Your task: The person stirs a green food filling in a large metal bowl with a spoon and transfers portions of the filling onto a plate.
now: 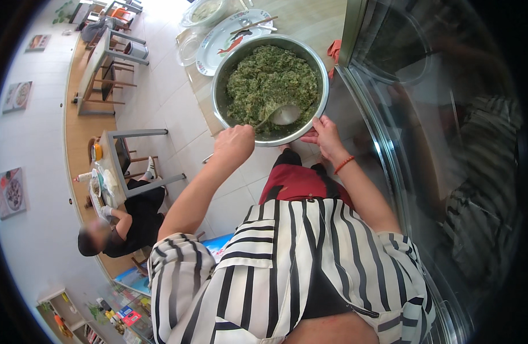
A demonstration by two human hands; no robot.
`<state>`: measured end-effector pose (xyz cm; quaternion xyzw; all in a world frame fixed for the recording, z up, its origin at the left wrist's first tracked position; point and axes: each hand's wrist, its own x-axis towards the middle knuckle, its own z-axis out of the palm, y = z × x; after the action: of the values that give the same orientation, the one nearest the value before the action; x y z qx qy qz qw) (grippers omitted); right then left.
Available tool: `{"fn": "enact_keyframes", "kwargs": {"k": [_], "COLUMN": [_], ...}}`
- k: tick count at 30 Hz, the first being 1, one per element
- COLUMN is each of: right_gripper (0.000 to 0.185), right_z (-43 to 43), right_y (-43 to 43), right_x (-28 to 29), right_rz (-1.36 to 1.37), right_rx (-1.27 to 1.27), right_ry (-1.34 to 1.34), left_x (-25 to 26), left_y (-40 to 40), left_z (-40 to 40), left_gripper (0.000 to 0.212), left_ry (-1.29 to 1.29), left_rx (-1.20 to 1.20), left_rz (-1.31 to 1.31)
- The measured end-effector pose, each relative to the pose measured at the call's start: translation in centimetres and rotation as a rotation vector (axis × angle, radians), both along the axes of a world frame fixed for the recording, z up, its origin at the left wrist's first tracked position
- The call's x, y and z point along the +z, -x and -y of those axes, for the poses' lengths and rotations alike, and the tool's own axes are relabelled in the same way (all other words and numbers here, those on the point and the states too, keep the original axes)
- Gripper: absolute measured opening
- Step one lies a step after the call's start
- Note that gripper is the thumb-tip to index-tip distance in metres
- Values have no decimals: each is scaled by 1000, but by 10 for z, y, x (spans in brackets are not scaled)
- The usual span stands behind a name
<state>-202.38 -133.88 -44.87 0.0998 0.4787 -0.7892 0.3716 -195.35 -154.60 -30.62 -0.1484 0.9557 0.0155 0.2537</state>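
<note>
A large stainless steel bowl (215,92) holds a green minced filling (268,79). My left hand (234,144) is closed in a fist around the handle of a metal ladle (285,115), whose bowl rests on the filling near the side closest to me. What looks like the handle's end shows below that fist. With thumb and fingers, my right hand (324,135), a red beaded bracelet on its wrist, grips the near right rim of the steel bowl. Just beyond the bowl, an oval patterned plate (208,53) carries chopsticks (257,24) and a spoon.
The bowl stands at the end of a light table (315,21), with a plastic-covered bowl (204,13) farther back. A red cloth (334,49) lies by the glass panel (393,107) on the right. At left, a person in black (139,219) sits at another table (118,189).
</note>
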Motion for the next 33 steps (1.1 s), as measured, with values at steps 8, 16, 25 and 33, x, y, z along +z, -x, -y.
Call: {"fn": "enact_keyframes", "kwargs": {"k": [8,16,25,33], "right_gripper": [20,22,21,19], "right_z": [-2,2,7,7], "right_y": [-1,-3,-2,-1], "right_x": [-2,13,14,7], "right_rz": [13,37,2,3], "right_rx": [-18,-40,-57,-68], "right_ry": [-30,-72,-156,-217], "left_x": [32,-25,-46,-51], "left_y": [51,42,37,17], "left_z": [44,58,42,60], "left_gripper": [20,14,27,36], "left_ry": [57,53,-692,-1062], "left_rx": [26,-202,393,593], "left_rz": [-142,-15,357,284]}}
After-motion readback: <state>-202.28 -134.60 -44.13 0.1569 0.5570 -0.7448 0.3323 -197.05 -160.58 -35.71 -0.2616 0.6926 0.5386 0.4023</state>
